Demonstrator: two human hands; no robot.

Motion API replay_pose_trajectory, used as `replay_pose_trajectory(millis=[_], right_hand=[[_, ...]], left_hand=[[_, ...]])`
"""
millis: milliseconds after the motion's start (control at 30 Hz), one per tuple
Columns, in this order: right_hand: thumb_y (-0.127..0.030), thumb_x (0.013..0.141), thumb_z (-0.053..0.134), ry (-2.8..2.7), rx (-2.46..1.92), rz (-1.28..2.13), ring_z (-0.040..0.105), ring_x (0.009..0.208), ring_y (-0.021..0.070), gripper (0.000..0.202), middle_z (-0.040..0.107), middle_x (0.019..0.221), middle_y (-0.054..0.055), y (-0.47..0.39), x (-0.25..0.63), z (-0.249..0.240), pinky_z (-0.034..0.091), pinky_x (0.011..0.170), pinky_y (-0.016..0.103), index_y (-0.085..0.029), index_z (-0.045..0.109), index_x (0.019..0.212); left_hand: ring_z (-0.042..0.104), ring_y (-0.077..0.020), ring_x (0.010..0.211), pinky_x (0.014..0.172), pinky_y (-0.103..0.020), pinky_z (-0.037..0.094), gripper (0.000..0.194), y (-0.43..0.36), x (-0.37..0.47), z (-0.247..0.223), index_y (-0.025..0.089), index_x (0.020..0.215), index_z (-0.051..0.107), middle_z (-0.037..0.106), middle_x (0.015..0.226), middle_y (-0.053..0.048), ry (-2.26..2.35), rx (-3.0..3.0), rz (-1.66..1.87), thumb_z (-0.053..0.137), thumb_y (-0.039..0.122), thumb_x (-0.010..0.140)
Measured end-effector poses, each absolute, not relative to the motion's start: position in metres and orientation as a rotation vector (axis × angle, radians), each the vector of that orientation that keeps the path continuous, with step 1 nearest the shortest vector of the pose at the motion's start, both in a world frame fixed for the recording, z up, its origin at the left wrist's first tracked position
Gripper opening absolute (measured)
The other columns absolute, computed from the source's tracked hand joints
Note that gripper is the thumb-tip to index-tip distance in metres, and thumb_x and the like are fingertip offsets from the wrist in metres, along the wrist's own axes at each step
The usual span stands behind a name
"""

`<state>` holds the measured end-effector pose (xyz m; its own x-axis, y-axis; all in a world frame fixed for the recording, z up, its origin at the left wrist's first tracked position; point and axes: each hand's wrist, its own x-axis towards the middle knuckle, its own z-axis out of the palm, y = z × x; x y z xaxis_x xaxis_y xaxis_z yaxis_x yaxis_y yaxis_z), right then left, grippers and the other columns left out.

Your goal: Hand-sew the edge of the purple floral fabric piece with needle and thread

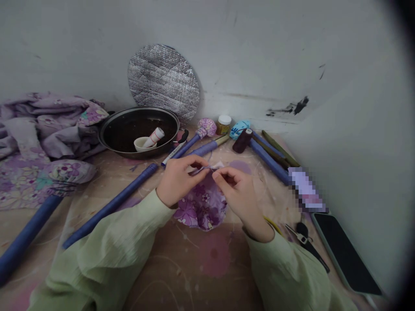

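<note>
A piece of purple floral cloth [202, 206] hangs from between my two hands, over the middle of the table. My left hand [178, 179] pinches its gathered upper edge between thumb and fingertips. Close beside it, my right hand [238, 190] is closed too, thumb against forefinger, at the same edge of the cloth. Whether a needle or thread is in those right fingertips is too small to tell. A rod wrapped in blue [113, 203] lies left of my left hand, and a white marker [173, 154] lies just behind it.
Behind stand a black pan [113, 149] holding a small cup [142, 144], a silver round mat [164, 80], a jar [223, 125] and a dark thread spool [242, 141]. Purple fabric [29, 134] is heaped left. Scissors [313, 250] and a phone [346, 255] lie right.
</note>
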<state>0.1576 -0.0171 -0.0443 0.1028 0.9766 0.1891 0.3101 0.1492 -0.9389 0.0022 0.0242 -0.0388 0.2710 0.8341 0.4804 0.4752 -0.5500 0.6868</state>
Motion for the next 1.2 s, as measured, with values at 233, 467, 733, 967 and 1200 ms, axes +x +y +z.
replay_pose_trajectory(millis=[233, 467, 733, 967, 1200], right_hand=[[-0.031, 0.078, 0.059, -1.393, -1.335, 0.836, 0.045, 0.048, 0.0092, 0.017, 0.055, 0.055, -0.002, -0.0173, 0.1583, -0.0433, 0.036, 0.046, 0.023, -0.018, 0.062, 0.068], [-0.034, 0.077, 0.061, -1.362, -1.332, 0.840, 0.046, 0.047, 0.0095, 0.018, 0.058, 0.055, -0.001, -0.0179, 0.1567, -0.0416, 0.037, 0.045, 0.023, -0.018, 0.063, 0.069], [-0.033, 0.077, 0.061, -1.343, -1.323, 0.828, 0.051, 0.049, 0.0106, 0.017, 0.060, 0.055, -0.001, -0.0185, 0.1555, -0.0421, 0.041, 0.048, 0.023, -0.018, 0.064, 0.069], [-0.032, 0.076, 0.062, -1.336, -1.326, 0.811, 0.053, 0.052, 0.0120, 0.016, 0.063, 0.059, 0.000, -0.0189, 0.1553, -0.0427, 0.043, 0.051, 0.025, -0.019, 0.065, 0.069], [-0.030, 0.077, 0.061, -1.327, -1.317, 0.794, 0.053, 0.052, 0.0117, 0.015, 0.063, 0.059, 0.000, -0.0193, 0.1538, -0.0444, 0.043, 0.051, 0.025, -0.019, 0.066, 0.070]], left_hand=[[0.070, -0.0155, 0.075, 0.078, -0.025, 0.054, 0.006, 0.0228, 0.0028, -0.0403, 0.019, 0.081, 0.072, 0.076, 0.081, 0.000, 1.132, 2.168, 1.207, 0.066, 0.020, 0.080], [0.071, -0.0175, 0.078, 0.082, -0.027, 0.055, 0.008, 0.0229, 0.0019, -0.0410, 0.020, 0.081, 0.073, 0.077, 0.084, -0.002, 1.125, 2.155, 1.225, 0.066, 0.024, 0.081], [0.071, -0.0188, 0.079, 0.082, -0.030, 0.054, 0.009, 0.0215, 0.0021, -0.0406, 0.019, 0.082, 0.073, 0.077, 0.086, -0.003, 1.112, 2.137, 1.230, 0.066, 0.025, 0.082], [0.071, -0.0187, 0.079, 0.082, -0.030, 0.055, 0.010, 0.0216, 0.0028, -0.0403, 0.020, 0.082, 0.074, 0.077, 0.086, -0.002, 1.121, 2.117, 1.234, 0.066, 0.027, 0.082], [0.071, -0.0175, 0.076, 0.078, -0.028, 0.055, 0.008, 0.0204, 0.0032, -0.0411, 0.020, 0.082, 0.074, 0.077, 0.084, -0.001, 1.115, 2.071, 1.245, 0.069, 0.026, 0.080]])
